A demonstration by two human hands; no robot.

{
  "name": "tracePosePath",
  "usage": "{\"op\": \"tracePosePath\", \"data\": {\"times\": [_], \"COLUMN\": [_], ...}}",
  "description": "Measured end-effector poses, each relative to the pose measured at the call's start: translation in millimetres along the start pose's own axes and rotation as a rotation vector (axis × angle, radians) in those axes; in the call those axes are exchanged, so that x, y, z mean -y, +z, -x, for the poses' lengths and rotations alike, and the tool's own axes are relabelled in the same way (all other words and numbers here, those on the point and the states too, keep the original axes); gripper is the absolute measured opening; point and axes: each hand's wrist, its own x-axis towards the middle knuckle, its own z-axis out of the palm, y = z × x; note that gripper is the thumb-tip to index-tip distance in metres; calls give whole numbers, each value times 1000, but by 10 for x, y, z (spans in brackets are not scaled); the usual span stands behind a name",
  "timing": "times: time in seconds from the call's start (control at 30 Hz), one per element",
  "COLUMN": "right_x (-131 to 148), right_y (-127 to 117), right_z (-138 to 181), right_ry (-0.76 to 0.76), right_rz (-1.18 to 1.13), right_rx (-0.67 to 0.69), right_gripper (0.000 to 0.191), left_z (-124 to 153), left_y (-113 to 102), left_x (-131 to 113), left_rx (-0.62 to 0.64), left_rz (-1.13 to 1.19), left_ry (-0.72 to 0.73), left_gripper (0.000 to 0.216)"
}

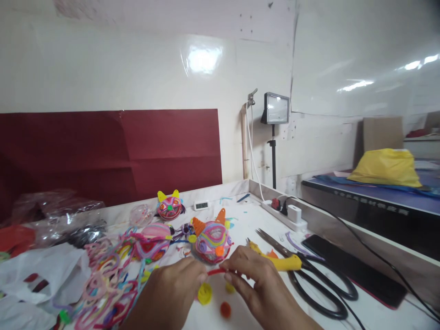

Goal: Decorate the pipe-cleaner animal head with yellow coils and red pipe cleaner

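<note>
My left hand (178,286) and my right hand (256,284) pinch a short red pipe cleaner (216,271) between them, one at each end. Beneath it on the white tabletop lies a yellow coiled disc (205,294), with an orange disc (225,310) closer to me. A smaller yellow piece (230,288) is partly covered by my right fingers. Just beyond my hands sits a round, striped animal head (213,238) with orange ears. Another animal head with yellow ears (170,206) stands farther back.
Large black-handled scissors (311,270) and yellow-handled pliers (283,262) lie right of my hands, near a black phone (354,268). A power strip (285,215) runs along the table's raised edge. Loose coloured pipe cleaners (106,275) and a white plastic bag (48,270) crowd the left.
</note>
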Motion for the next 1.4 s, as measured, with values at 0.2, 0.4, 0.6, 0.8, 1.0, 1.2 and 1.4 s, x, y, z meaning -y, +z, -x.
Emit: {"op": "tracePosePath", "data": {"times": [0.2,0.4,0.6,0.8,1.0,1.2,1.4], "right_x": [11,-112,-45,-62,-79,-87,-81], "right_y": [38,70,16,47,-7,-33,-14], "right_z": [-59,-93,-66,-85,-98,-88,-108], "right_ry": [182,431,420,362,341,300,218], "right_rz": [-78,-484,-414,-219,-94,-3,164], "right_rx": [43,155,132,68,79,110,206], "right_gripper": [17,20,23,23,24,14,16], "left_z": [19,35,40,47,38,12,-7], "left_y": [33,52,68,89,32,24,41], "left_x": [62,92,110,75,71,84,82], "left_rx": [18,0,2,67,86,59,30], "left_rz": [54,116,128,166,247,140,84], "left_ry": [-83,-153,-136,-200,-253,-91,-69], "left_gripper": [31,30,30,30,15,23,29]}}
